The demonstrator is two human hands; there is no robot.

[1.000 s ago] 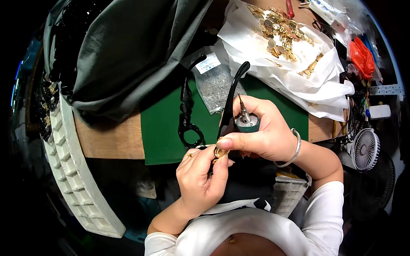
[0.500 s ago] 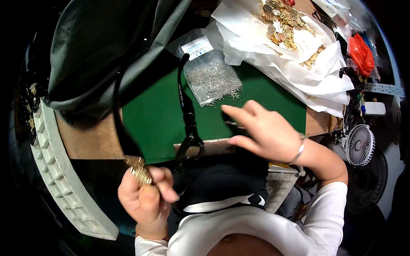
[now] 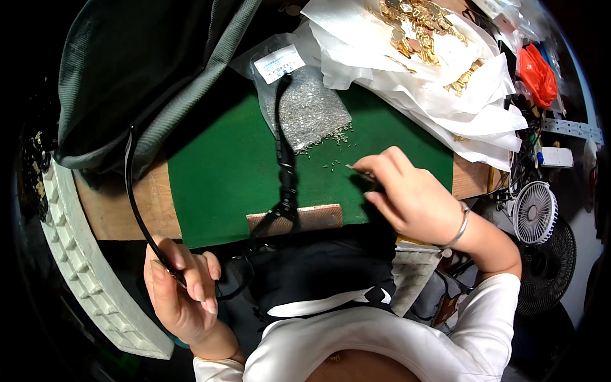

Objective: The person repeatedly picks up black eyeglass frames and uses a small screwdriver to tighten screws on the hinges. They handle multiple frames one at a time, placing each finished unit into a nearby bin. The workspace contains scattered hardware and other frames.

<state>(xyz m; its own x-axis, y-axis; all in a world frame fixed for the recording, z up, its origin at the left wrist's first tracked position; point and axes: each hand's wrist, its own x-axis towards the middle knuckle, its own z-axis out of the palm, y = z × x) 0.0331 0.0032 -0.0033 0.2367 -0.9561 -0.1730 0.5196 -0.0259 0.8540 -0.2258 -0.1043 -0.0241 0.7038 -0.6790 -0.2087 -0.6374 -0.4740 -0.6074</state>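
Observation:
My left hand [image 3: 188, 286] is at the lower left with curled fingers. It pinches black-framed glasses [image 3: 287, 172] near the hinge of one temple. The other temple stretches over the green mat [image 3: 216, 172], across a flat reddish strip [image 3: 321, 217] at the mat's near edge. My right hand [image 3: 407, 194] hovers above the mat's right part, thumb and forefinger close together. Something small and silvery shows between them, too small to name. Beyond it lies a clear plastic bag [image 3: 312, 108] of tiny silver pieces, several of them [image 3: 334, 167] spilled onto the mat.
White paper [image 3: 382, 70] with gold-coloured metal parts [image 3: 417, 38] covers the far right. A dark grey cloth [image 3: 146, 83] is heaped at the far left. A white ridged panel [image 3: 102, 286] stands left. A red plastic bag [image 3: 538, 75] and a small white fan [image 3: 535, 212] are at the right.
My left hand has moved left and down, turning the glasses; the gold-shining part at the fingertips now looks mostly black. My right hand has shifted slightly right and away from the reddish strip.

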